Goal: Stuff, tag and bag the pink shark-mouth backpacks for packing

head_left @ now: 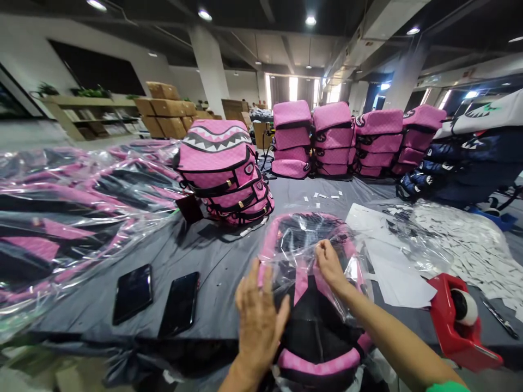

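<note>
A pink and black backpack lies at the table's front edge, straps and back panel facing up. Its far part is inside a clear plastic bag; the near end with a pink padded edge looks uncovered. My left hand rests along the backpack's left side, fingers stretched out and thumb apart. Over the middle of the backpack, my right hand has its fingertips pinched together on the plastic bag's film. The exact fold between those fingertips is too small to make out.
Two dark phones lie at left. Bagged backpacks spread beyond them. A stack of pink backpacks stands ahead, with more stacks behind. At right are white paper, a red tape dispenser and a pen.
</note>
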Demonstrator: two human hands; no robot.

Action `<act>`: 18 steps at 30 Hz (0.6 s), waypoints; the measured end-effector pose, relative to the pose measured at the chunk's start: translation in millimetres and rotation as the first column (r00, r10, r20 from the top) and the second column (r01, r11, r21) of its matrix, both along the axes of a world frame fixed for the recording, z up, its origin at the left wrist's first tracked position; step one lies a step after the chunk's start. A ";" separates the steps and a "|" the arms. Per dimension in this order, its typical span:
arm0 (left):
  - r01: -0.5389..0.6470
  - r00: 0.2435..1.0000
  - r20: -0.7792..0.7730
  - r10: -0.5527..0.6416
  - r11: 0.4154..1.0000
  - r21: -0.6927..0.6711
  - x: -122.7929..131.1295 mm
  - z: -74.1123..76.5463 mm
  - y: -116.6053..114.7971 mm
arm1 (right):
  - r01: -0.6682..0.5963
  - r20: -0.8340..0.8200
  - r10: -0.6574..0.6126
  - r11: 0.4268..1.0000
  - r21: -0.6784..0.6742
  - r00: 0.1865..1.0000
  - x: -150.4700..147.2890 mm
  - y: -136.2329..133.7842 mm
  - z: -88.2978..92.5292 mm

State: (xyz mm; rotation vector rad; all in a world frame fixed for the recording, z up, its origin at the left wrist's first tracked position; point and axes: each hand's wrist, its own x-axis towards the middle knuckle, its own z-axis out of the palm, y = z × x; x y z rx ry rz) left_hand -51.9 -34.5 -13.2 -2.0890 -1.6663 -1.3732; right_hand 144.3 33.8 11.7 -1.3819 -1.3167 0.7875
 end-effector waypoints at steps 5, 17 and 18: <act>-0.045 0.962 -0.258 0.091 0.983 0.179 12.2 24.5 23.4 | -0.286 0.718 -0.054 0.895 0.343 0.694 -20.4 -33.3 7.1; -0.073 0.906 0.377 0.190 0.950 -0.303 -83.5 -36.5 47.3 | 0.398 0.751 -0.358 0.907 0.138 0.555 178.1 -62.9 -29.3; -0.010 0.854 0.472 0.220 0.913 -0.407 -82.1 -35.2 55.5 | 0.405 0.608 -0.359 0.912 0.068 0.708 185.1 -56.8 -26.1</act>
